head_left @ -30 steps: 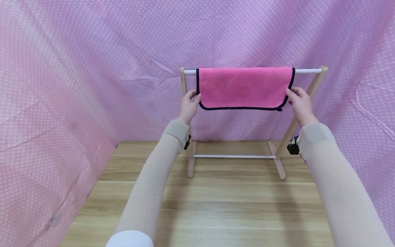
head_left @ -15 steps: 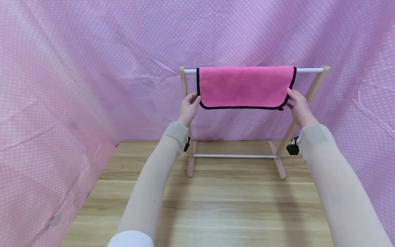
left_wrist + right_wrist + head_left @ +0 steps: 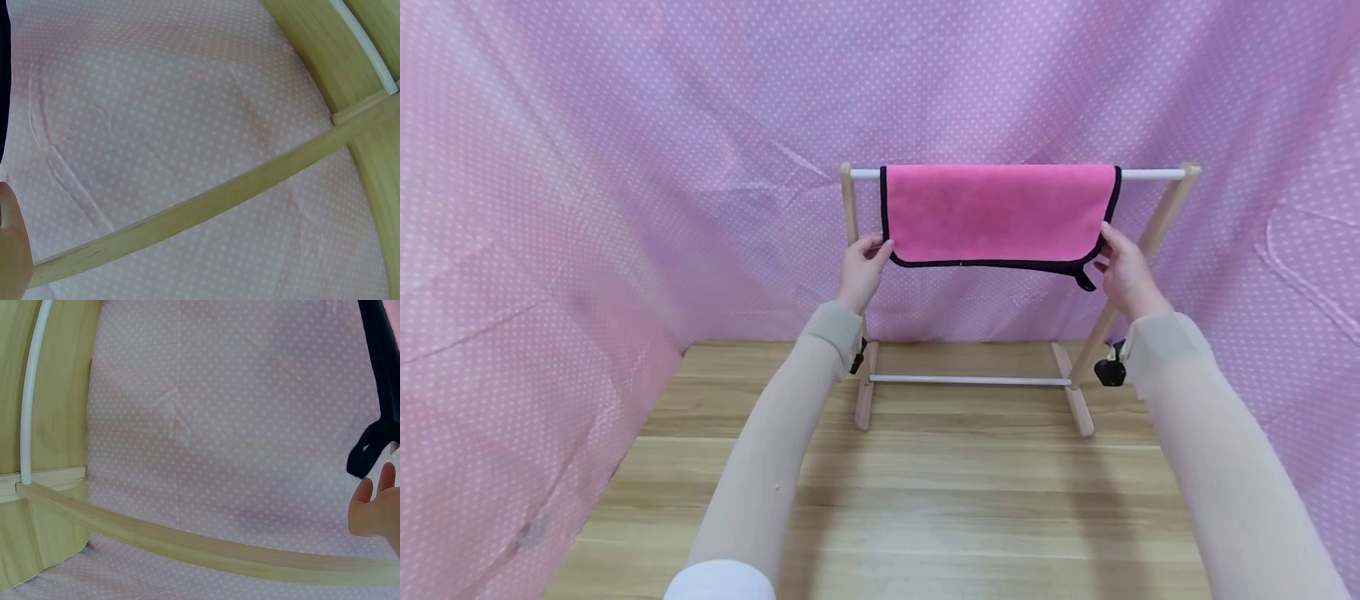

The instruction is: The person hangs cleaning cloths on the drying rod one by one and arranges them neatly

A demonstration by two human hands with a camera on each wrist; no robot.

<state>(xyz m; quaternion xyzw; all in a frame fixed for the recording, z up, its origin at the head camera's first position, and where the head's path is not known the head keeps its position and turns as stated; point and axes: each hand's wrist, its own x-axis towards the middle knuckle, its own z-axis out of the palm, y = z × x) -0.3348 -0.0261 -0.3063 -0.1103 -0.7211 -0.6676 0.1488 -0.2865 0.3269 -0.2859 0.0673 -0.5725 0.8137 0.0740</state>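
Observation:
A pink towel (image 3: 996,212) with black edging hangs folded over the white top bar (image 3: 1152,175) of a wooden rack. My left hand (image 3: 859,273) pinches its left edge near the lower corner, thumb in front. At the lower right edge, my right hand (image 3: 1126,271) holds the towel between the thumb in front and fingers behind. Beside those fingers a black loop (image 3: 369,453) dangles in the right wrist view, and a strip of the back layer's edging shows below the front hem. Only part of the left hand (image 3: 12,250) appears in the left wrist view.
The rack's wooden legs (image 3: 1097,342) stand on a wood-grain table (image 3: 955,500), joined low down by a white crossbar (image 3: 970,380). A pink dotted curtain (image 3: 700,167) encloses the back and both sides.
Both hands have slid slightly down along the towel's side edges. The back layer's edging and black loop now hang lower at the bottom right.

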